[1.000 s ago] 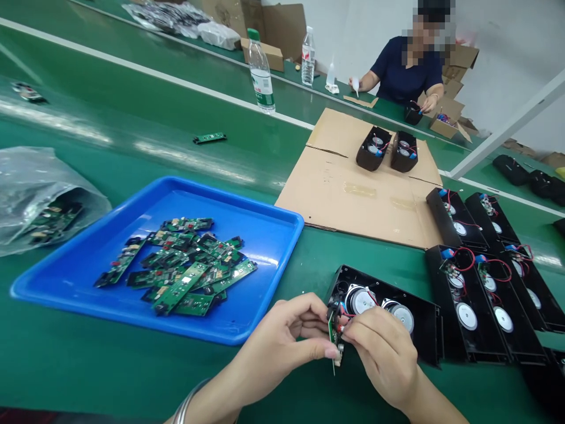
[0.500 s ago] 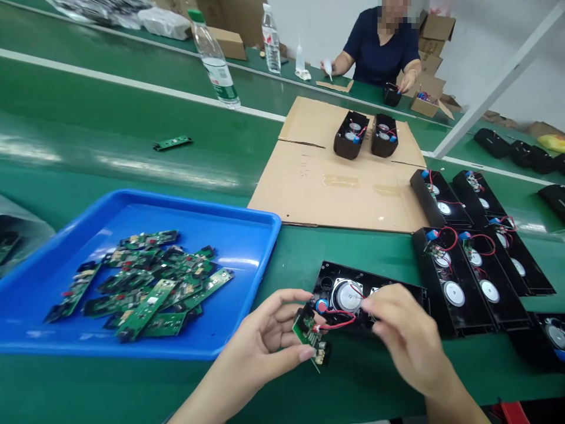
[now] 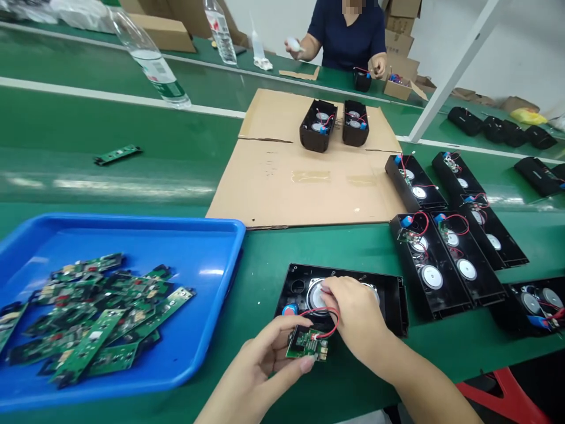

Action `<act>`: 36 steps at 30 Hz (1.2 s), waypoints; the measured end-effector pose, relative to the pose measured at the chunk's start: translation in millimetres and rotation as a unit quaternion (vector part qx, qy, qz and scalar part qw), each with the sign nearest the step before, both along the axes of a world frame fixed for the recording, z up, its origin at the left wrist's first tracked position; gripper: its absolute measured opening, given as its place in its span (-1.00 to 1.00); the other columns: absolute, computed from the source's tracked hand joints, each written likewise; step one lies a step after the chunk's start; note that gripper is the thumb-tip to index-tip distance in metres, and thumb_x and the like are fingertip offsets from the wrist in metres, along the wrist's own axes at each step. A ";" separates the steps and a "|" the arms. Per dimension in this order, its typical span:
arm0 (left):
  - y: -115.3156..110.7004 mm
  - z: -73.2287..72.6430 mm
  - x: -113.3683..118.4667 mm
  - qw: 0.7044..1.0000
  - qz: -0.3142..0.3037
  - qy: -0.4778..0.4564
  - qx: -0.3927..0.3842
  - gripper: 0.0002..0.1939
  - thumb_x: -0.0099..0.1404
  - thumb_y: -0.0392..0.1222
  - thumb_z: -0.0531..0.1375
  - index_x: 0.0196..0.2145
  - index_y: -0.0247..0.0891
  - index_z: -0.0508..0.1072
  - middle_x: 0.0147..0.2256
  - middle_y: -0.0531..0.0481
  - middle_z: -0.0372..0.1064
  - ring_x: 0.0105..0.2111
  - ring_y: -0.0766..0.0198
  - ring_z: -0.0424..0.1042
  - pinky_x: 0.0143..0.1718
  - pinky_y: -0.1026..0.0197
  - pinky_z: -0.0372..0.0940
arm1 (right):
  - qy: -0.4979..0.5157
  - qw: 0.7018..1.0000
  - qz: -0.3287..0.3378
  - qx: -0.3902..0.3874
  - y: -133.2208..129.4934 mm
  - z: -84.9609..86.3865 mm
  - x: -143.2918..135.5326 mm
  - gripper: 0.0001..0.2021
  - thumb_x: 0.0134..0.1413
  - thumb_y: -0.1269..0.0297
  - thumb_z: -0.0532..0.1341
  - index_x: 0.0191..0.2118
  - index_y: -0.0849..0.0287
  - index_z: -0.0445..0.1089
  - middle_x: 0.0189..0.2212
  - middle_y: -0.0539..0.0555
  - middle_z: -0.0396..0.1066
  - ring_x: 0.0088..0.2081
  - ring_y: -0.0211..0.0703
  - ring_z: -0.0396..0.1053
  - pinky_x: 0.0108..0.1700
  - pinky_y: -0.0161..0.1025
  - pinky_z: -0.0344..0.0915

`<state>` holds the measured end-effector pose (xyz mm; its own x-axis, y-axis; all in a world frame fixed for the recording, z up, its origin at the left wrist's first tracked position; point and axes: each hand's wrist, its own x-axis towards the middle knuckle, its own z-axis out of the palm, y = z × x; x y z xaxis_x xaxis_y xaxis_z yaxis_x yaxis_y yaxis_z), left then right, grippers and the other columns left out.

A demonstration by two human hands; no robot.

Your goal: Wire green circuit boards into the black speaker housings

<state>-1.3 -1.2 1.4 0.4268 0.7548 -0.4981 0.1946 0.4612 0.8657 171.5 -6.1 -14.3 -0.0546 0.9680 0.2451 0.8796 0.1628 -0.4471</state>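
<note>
A small green circuit board point(image 3: 304, 343) is held by its edges between the thumb and fingers of my left hand point(image 3: 260, 371). A red wire point(image 3: 336, 321) loops up from its white plug. Behind the board lies an open black speaker housing point(image 3: 391, 303), with round silver speakers point(image 3: 315, 296) inside and a blue cylindrical part point(image 3: 289, 310) at its left end. My right hand point(image 3: 359, 318) reaches over the housing, fingertips pinched together above the left speaker. What sits in that pinch is hidden; the hand also covers part of the other speaker.
A blue tray point(image 3: 220, 282) with a pile of circuit boards is at left. Several open speaker housings point(image 3: 445, 265) stand at right. Behind, a cardboard sheet point(image 3: 309, 194) carries two housings point(image 3: 318, 125). A loose board point(image 3: 118, 154) and a bottle point(image 3: 154, 70) lie beyond; a co-worker point(image 3: 346, 41) sits opposite.
My right hand has moved left, from the middle of the housing to above the left speaker. The circuit board has turned flatter in my left hand. The whole view has shifted rightward.
</note>
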 end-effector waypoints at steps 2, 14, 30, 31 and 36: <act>-1.5 1.3 4.7 0.999 0.043 -0.010 -0.012 -0.71 0.06 -0.06 0.29 -0.23 -0.10 0.40 -0.34 0.07 0.47 -0.37 0.21 0.48 -0.32 0.24 0.45 | 0.036 0.998 -0.013 0.039 -2.1 1.2 7.0 -0.83 0.16 0.51 0.07 -0.35 0.24 0.40 -0.47 0.08 0.45 -0.43 -0.12 0.42 -0.40 -0.23 0.38; 2.1 -11.7 37.8 0.944 0.055 0.055 0.320 -0.78 0.20 -0.24 0.17 -0.17 -0.08 0.41 -0.42 0.18 0.55 -0.39 0.29 0.57 -0.30 0.36 0.46 | -0.028 0.995 0.089 -0.017 -37.1 4.6 32.7 -0.69 0.28 0.49 -0.10 -0.20 0.27 0.39 -0.43 0.09 0.37 -0.39 -0.14 0.29 -0.41 -0.21 0.24; 4.1 -13.1 38.2 0.796 -0.082 0.149 0.581 -0.75 0.33 -0.35 -0.03 -0.10 -0.21 0.34 -0.30 0.01 0.58 -0.35 0.30 0.57 -0.30 0.41 0.42 | -0.137 0.962 0.160 -0.173 -21.2 16.2 30.7 -0.84 0.07 0.57 0.10 -0.41 0.22 0.37 -0.49 0.06 0.35 -0.43 -0.16 0.26 -0.40 -0.24 0.08; 4.0 -12.3 38.3 0.794 -0.081 0.151 0.583 -0.76 0.34 -0.35 -0.03 -0.10 -0.21 0.33 -0.29 0.00 0.58 -0.34 0.30 0.57 -0.28 0.41 0.42 | -0.137 0.964 0.162 -0.162 -20.9 15.7 32.0 -0.85 0.07 0.56 0.12 -0.41 0.22 0.36 -0.49 0.05 0.35 -0.43 -0.16 0.25 -0.41 -0.25 0.08; 0.8 -14.1 39.3 0.801 -0.054 0.154 0.575 -0.80 0.33 -0.33 0.00 -0.13 -0.20 0.32 -0.34 0.04 0.58 -0.39 0.33 0.57 -0.29 0.41 0.42 | -0.097 0.980 0.133 -0.116 -23.7 8.8 33.5 -0.82 0.16 0.51 0.10 -0.43 0.21 0.35 -0.54 -0.01 0.33 -0.51 -0.22 0.23 -0.45 -0.27 0.04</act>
